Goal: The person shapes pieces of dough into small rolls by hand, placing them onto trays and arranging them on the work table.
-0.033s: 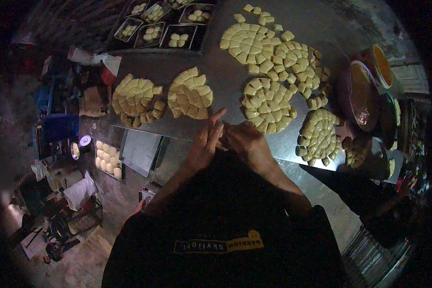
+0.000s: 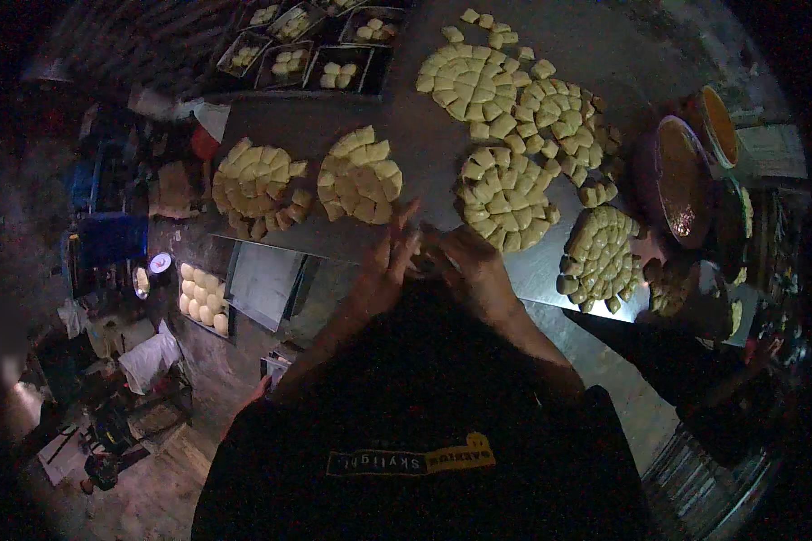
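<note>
- Head view: the left forearm (image 2: 329, 325) slants up and inward from the lower edge; the left hand (image 2: 390, 260) is raised at the table's near edge, one finger straight and pointing away. I cannot tell whether its other fingers grip anything.
- The right hand (image 2: 467, 261) sits close beside it, back uppermost, fingers bent toward the left hand; whether they pinch something is hidden.
- The grey table (image 2: 429, 153) carries, at left, a scored dough round (image 2: 254, 180), then a fan-shaped dough piece (image 2: 361, 180) just beyond the left fingertips.
- Past these, dark tins (image 2: 363, 67) hold clustered dough balls (image 2: 337, 76).
- A cut dough disc (image 2: 507, 200) lies near the right hand, more cut dough behind it and a further scored slab (image 2: 602, 252) to its right.
- Far right stand a purple basin (image 2: 651, 176) and an orange-lined bucket (image 2: 720, 126).
- In the dim room, from left: blue objects (image 2: 122, 242), pale dough pieces (image 2: 204, 298) below the table, bare floor (image 2: 636, 370) at lower right.
</note>
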The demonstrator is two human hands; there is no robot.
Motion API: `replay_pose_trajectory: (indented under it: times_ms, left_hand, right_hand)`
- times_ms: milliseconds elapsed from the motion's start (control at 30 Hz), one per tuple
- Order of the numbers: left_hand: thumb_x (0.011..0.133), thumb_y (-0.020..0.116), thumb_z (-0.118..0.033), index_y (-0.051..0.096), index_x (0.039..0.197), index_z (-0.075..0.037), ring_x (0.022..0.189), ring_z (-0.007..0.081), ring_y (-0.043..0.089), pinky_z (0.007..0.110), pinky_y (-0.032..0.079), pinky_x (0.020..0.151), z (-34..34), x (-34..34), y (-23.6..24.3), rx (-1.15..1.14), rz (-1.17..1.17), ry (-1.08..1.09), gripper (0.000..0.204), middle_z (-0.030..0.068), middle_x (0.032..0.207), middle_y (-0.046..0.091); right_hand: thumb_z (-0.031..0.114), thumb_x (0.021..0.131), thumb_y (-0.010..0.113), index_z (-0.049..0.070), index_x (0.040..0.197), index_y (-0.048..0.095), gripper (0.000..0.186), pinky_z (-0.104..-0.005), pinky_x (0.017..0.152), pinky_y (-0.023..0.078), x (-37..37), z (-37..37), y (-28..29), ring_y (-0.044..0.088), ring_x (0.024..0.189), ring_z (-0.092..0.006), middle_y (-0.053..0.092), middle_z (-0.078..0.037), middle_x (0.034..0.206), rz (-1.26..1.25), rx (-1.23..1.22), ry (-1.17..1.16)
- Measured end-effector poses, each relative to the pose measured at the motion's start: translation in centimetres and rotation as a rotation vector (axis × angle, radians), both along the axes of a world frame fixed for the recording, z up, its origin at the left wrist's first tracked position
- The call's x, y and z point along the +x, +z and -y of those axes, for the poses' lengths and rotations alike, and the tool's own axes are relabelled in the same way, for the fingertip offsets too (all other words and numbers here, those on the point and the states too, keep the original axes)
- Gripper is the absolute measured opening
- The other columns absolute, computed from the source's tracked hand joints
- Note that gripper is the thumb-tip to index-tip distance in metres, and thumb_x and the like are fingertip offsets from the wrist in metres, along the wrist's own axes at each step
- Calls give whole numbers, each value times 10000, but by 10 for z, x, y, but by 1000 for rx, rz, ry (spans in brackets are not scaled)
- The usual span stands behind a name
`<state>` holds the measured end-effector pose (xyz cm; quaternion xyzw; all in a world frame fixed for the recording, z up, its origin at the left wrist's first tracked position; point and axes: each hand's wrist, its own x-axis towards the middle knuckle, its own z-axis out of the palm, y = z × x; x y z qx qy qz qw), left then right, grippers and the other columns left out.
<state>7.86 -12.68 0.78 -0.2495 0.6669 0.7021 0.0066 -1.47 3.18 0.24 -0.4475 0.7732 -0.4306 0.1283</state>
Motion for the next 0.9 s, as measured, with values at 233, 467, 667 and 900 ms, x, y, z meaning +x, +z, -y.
replay_pose_trajectory:
  times_ms: [233, 467, 667, 900]
  left_hand:
    - [975, 544, -98, 454, 1365, -37, 909, 205, 678, 305, 558, 751, 72, 15, -57, -357, -175, 137, 405, 150, 1158, 633]
    - [878, 590, 11, 475, 1373, -101, 1068, 324, 630, 407, 500, 912, 91, 7, -110, -724, -335, -29, 520, 148, 1182, 643]
    - [772, 604, 81, 509, 1367, -145, 1091, 407, 582, 440, 482, 936, 92, 3, -118, -852, -262, -137, 643, 174, 1202, 617]
    - [915, 642, -69, 611, 1206, 11, 1040, 192, 615, 328, 481, 918, 38, -25, -64, 186, -178, 59, 303, 104, 1098, 657]
  right_hand:
    - [107, 832, 688, 123, 1166, 654, 336, -403, 834, 537, -1, 19, -73, 625, 1005, -330, 651, -114, 1117, -330, 3, -147]
    - [213, 825, 690, 92, 1111, 665, 312, -444, 927, 504, 12, 90, -106, 604, 1068, -367, 651, -156, 1139, -326, 223, -42]
    - [79, 794, 733, 29, 1085, 646, 308, -359, 889, 536, -4, 88, -68, 646, 1030, -307, 631, -164, 1131, 280, 171, 18]
    - [35, 811, 767, -24, 1070, 647, 292, -323, 821, 552, 4, 12, -17, 668, 924, -187, 674, -97, 1074, 713, -289, -318]
